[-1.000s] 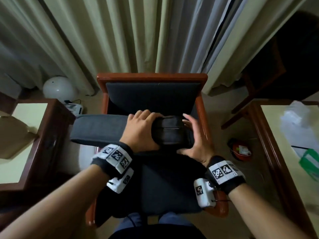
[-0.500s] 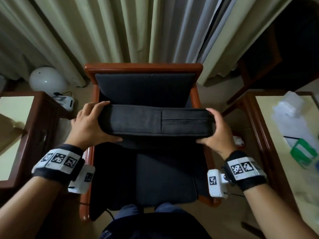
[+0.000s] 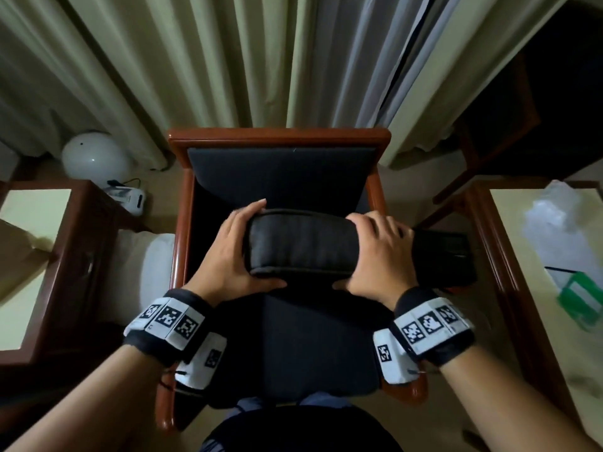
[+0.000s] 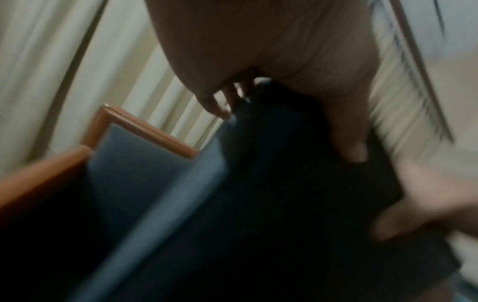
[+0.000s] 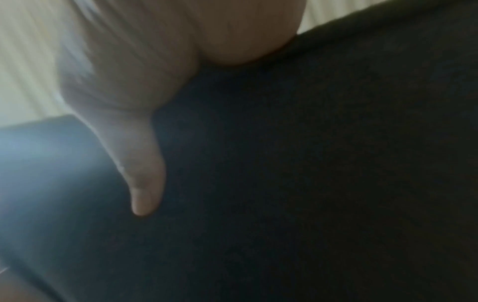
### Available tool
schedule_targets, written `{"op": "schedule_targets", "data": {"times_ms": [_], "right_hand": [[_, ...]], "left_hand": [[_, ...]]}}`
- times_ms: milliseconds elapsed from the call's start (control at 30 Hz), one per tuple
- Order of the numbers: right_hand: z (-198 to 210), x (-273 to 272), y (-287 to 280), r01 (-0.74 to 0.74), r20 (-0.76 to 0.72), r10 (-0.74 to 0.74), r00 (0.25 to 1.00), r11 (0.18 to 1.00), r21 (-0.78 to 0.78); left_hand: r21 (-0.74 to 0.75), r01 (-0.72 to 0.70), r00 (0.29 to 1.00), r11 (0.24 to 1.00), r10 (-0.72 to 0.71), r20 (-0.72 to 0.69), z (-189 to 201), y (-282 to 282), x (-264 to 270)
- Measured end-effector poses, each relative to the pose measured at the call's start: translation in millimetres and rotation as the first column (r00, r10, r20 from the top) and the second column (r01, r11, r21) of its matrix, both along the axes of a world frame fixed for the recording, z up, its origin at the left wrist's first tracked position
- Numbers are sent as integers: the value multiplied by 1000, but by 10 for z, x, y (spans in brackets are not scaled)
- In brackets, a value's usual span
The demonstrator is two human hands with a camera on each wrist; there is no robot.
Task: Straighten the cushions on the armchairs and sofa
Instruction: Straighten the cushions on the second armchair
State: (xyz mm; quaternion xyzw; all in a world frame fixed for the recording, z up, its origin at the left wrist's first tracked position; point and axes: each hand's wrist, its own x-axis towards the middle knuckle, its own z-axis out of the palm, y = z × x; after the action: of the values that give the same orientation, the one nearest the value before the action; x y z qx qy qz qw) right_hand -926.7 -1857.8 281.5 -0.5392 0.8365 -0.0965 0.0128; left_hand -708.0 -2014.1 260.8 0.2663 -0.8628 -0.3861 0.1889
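A wooden armchair [image 3: 277, 137] with a dark back pad and a dark seat pad [image 3: 313, 340] stands in front of the curtains. Above the seat I hold a loose dark cushion [image 3: 300, 246] lying crosswise. Its right end sticks out over the right armrest. My left hand [image 3: 238, 249] grips the cushion's left end, fingers over the top and thumb underneath. My right hand [image 3: 378, 256] grips it near the middle in the same way. The blurred left wrist view shows the left hand [image 4: 284, 122] around the cushion [image 4: 258, 194]. In the right wrist view the right thumb [image 5: 145, 173] lies against the cushion [image 5: 310, 163].
A wooden side table [image 3: 75, 243] stands left of the chair, another [image 3: 502, 256] on the right with a plastic bag and a green item [image 3: 580, 295]. A white globe [image 3: 94, 154] and a white device sit on the floor behind. Something white [image 3: 153, 265] lies beside the left armrest.
The cushion has slid to the right: it stuck out left, then spanned the chair, and now overhangs the right armrest. My hands have come closer together on it.
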Motion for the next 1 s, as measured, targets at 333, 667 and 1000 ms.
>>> {"op": "schedule_targets", "data": {"times_ms": [333,667,1000], "right_hand": [[11,-133,265,7,147,22,989,981,-195],[153,-605,203,256,662,86,744,879,-402],[-741,-582,574,529,956,-194,220,847,50]], "left_hand": [[-97,81,985,992,-65,159,-196,129,-149],[-334,26,995,942,6,95,1011,-152,-595],[-165,221,892,961,-131,432,-512,351,-1167]]}}
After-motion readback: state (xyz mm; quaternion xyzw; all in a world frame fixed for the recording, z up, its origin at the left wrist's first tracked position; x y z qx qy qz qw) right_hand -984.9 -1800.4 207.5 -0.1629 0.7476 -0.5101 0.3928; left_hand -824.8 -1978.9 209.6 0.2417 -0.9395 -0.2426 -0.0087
